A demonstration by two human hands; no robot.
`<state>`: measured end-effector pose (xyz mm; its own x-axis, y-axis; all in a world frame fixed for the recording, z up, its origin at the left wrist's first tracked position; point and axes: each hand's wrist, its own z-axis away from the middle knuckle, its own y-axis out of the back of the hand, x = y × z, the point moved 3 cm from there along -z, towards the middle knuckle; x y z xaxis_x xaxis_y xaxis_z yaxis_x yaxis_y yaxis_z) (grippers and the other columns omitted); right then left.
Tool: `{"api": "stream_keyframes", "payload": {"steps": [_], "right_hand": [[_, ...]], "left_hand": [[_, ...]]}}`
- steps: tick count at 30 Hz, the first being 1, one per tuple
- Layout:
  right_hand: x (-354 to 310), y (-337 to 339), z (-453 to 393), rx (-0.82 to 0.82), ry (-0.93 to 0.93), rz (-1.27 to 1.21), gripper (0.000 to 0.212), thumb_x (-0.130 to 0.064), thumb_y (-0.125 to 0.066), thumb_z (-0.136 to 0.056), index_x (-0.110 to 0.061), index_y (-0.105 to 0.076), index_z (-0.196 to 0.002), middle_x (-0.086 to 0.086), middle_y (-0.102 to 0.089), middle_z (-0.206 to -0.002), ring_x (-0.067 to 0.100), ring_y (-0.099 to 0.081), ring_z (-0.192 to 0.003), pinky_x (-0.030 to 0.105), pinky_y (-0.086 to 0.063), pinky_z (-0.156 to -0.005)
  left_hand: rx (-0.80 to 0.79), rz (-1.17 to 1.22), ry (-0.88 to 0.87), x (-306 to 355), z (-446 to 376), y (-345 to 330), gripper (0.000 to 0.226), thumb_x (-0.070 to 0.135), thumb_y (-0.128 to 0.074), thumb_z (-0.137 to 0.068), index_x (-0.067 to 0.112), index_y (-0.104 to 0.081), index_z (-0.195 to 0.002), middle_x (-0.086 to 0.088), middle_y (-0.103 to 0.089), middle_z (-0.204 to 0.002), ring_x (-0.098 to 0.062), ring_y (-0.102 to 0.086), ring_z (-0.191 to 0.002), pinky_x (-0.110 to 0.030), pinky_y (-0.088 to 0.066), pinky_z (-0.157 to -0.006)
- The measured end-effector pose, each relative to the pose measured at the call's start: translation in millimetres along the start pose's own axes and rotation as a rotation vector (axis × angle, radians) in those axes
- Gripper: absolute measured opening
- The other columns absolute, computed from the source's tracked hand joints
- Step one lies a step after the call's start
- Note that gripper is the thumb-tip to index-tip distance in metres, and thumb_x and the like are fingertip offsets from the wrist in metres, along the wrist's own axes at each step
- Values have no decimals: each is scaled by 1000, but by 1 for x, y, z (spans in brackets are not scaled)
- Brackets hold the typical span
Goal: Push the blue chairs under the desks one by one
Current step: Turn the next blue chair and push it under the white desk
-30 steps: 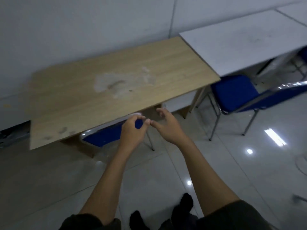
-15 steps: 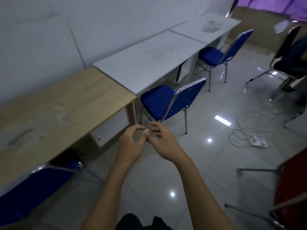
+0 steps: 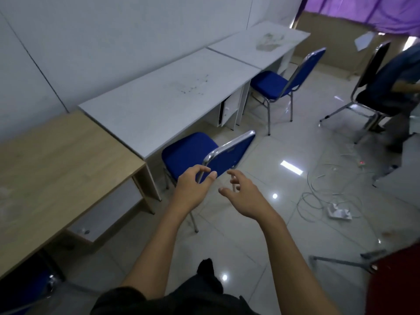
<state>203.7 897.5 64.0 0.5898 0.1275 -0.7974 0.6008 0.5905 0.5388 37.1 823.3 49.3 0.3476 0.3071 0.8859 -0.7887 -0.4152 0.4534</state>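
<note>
In the head view, the left hand (image 3: 192,189) reaches forward with fingers curled loosely and nothing yet gripped; its fingertips (image 3: 205,169) sit at the near corner of the chrome-framed backrest of the nearest blue padded chair (image 3: 204,153), though whether they touch the tube cannot be told. The right hand (image 3: 244,196) hangs just beside it, spread and unclenched, holding nothing, a little short of the backrest's lower edge. Beyond both hands the chair's seat pokes partway beneath the long white laminate desk (image 3: 172,98), its back angled out into the room, so it is not yet tucked in. Farther ahead and to the right of the hands a second blue chair (image 3: 286,83) stands pulled out from the far white desk (image 3: 261,39). To the left of the left hand is a light wooden desk (image 3: 56,160). Judging from this, a push given from that one corner would likely swing the chair rather than slide it straight, and a leg could catch the white desk's panel. To the right of the right hand, loose white cables and a power strip (image 3: 338,212) lie on the glossy tiles, a tripping risk if the person sidesteps toward the next chair.
</note>
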Motion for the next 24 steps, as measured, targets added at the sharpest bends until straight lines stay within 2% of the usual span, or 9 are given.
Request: {"api": "stream_keyframes", "payload": {"steps": [5,9,12,15,17,19,20,22,24], "right_hand": [[7,49,-93,-11,-2,25,67,-42,-70,-95,-36,-38,-154,1,-50,-151,18,-47,-135,32,-41,-94],[14,68,-154,-15,27,30,65,-40,-71,-96,-34,-40,-153,1,-50,-151,18,-47,-137,31,-41,-96],[20,79,-205,-61,46,21,65,-39,-70,-96,-33,-41,-153,2,-48,-154,21,-50,-136,33,-47,-101],[29,87,-254,-124,101,50,62,-36,-69,-97,-30,-43,-152,4,-46,-154,14,-56,-122,22,-48,-84],[37,91,-288,-209,166,157,63,-36,-70,-97,-27,-42,-153,4,-43,-156,18,-51,-130,26,-44,-91],[44,95,-310,-243,213,257,66,-40,-70,-96,-26,-42,-154,5,-39,-158,23,-45,-138,33,-43,-101],[48,98,-320,-255,237,322,68,-45,-69,-95,-26,-42,-154,6,-39,-158,24,-43,-141,39,-42,-107],[60,106,-344,-305,273,491,73,-59,-64,-93,-27,-41,-155,8,-37,-161,27,-35,-147,50,-32,-118],[75,112,-363,-406,239,605,82,-74,-55,-89,-29,-38,-155,10,-30,-164,31,-22,-152,56,-26,-120]], "left_hand": [[24,-7,51,13,-100,-23,28,56,-66,-96,35,-69,-114,12,-67,-121,-3,-63,-100,-15,-41,-71],[71,-23,100,8,-154,-40,33,56,-66,-96,32,-69,-118,11,-67,-125,-7,-62,-112,-24,-49,-84],[135,-39,158,1,-184,-51,31,56,-68,-95,33,-70,-115,12,-65,-127,-7,-58,-116,-27,-43,-89],[202,-39,251,-7,-205,-64,31,57,-68,-94,34,-68,-115,11,-64,-131,-13,-62,-116,-35,-51,-94],[280,-6,341,-11,-215,-74,33,58,-69,-93,34,-68,-116,7,-63,-139,-17,-68,-111,-36,-59,-94],[334,13,395,-15,-218,-81,36,59,-72,-92,33,-67,-116,2,-61,-146,-12,-66,-114,-23,-56,-89],[362,3,432,-19,-219,-86,39,60,-73,-90,33,-67,-117,1,-60,-148,-14,-63,-122,-26,-54,-92],[413,-9,544,-22,-222,-98,49,66,-73,-86,32,-66,-121,-2,-59,-150,-21,-57,-133,-42,-53,-104],[415,10,656,-26,-222,-112,64,71,-74,-81,29,-65,-129,-4,-56,-153,-25,-54,-137,-49,-50,-108]]}}
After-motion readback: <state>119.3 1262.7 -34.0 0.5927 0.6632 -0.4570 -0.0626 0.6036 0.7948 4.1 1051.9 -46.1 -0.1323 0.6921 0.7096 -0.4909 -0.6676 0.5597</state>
